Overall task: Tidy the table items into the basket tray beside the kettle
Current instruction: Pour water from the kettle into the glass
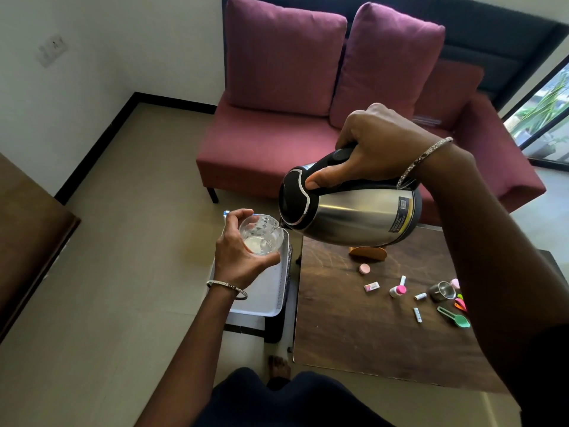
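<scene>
Steel kettle [354,214] tilted in clamped right grip [378,149]; left grip [240,257] clamped round glass [261,238] holding little clear liquid.

Right hand [377,149] holds kettle [351,211] tilted above table's [354,334] far left corner, spout at rim of glass [261,234]. Left hand [238,255] holds glass over tray [264,300]; tray sits left of table, just beside it. On table's right half: bottle [398,290], metal cup [442,291] right of it, scoop [455,317] nearer the person, lid [364,268] farther back. Sofa [277,134] behind table.
</scene>
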